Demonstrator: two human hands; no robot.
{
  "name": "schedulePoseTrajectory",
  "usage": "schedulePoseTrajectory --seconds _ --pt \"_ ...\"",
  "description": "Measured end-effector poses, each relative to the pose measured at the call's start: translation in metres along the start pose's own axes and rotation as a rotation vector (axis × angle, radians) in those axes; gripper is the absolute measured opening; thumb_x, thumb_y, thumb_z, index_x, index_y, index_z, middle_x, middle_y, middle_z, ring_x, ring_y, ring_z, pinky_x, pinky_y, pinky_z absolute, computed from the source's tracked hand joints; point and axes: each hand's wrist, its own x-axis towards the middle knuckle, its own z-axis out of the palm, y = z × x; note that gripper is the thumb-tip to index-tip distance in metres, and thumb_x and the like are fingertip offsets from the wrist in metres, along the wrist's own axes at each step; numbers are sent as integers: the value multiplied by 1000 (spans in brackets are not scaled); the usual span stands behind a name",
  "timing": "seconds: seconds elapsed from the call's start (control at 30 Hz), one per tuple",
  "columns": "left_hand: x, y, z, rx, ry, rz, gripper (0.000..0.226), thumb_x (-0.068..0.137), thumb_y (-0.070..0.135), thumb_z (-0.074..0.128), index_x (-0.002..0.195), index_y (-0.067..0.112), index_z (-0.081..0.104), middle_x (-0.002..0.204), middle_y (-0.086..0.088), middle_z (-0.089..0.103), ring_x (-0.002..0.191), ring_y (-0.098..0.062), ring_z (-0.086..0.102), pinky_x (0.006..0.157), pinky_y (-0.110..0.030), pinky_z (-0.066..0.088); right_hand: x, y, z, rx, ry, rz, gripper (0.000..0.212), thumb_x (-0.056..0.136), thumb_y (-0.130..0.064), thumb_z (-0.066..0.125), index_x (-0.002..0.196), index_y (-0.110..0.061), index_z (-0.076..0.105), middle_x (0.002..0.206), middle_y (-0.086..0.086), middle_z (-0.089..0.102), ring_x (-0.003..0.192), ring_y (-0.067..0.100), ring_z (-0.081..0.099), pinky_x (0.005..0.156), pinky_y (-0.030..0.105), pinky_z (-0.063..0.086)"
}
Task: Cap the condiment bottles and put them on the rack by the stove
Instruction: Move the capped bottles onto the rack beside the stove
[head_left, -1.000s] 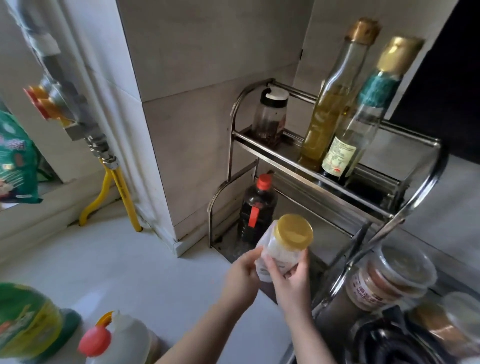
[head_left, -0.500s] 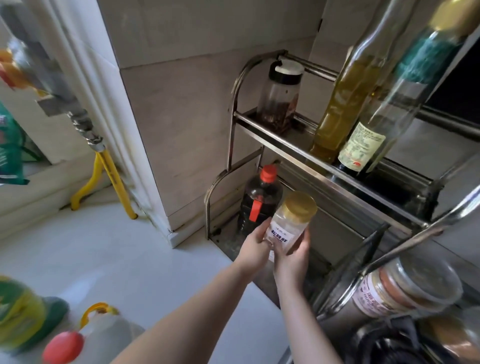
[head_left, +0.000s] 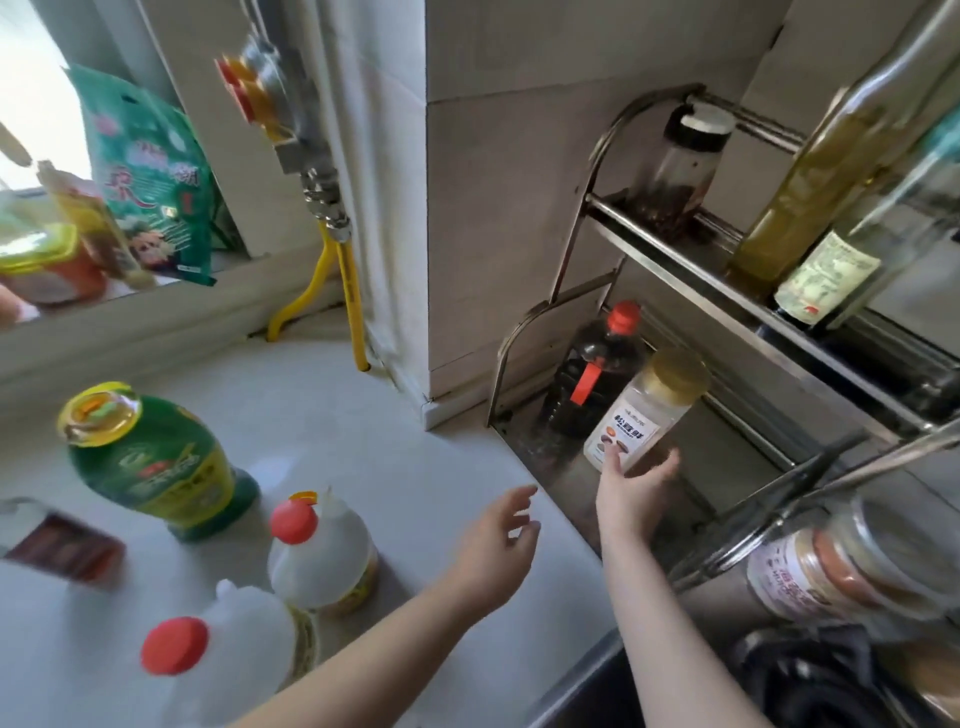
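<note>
A small clear jar with a yellow cap (head_left: 644, 410) stands tilted on the lower shelf of the steel rack (head_left: 670, 249), right beside a dark sauce bottle with a red cap (head_left: 592, 384). My right hand (head_left: 631, 488) is wrapped around the jar's base, thumb on the label. My left hand (head_left: 498, 545) hovers open over the white counter and holds nothing. On the counter to the left stand a green oil bottle with a yellow cap (head_left: 150, 457) and two white jugs with red caps (head_left: 322, 551) (head_left: 218, 660).
The rack's upper shelf holds a dark-lidded jar (head_left: 680, 166), a tall oil bottle (head_left: 810, 176) and a labelled glass bottle (head_left: 831, 275). A lidded tub (head_left: 852, 566) and the stove burner (head_left: 810, 675) are at lower right. A yellow gas pipe (head_left: 345, 291) runs down the wall; a brown box (head_left: 62, 545) lies far left.
My left hand has let go of the yellow-capped jar and drawn back over the counter. My right hand has carried the jar down onto the lower shelf. The view swung left.
</note>
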Motion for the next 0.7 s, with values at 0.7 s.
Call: schedulePoseTrajectory --seconds 0.7 --pt "-202 -141 -131 21 750 66 28 60 19 81 72 32 59 68 16 65 69 1 61 60 -21 52 -242 -30 39 -186 -977 -532 103 72 -36 78 147 -30 8 151 -12 17 140 3 15 111 18 15"
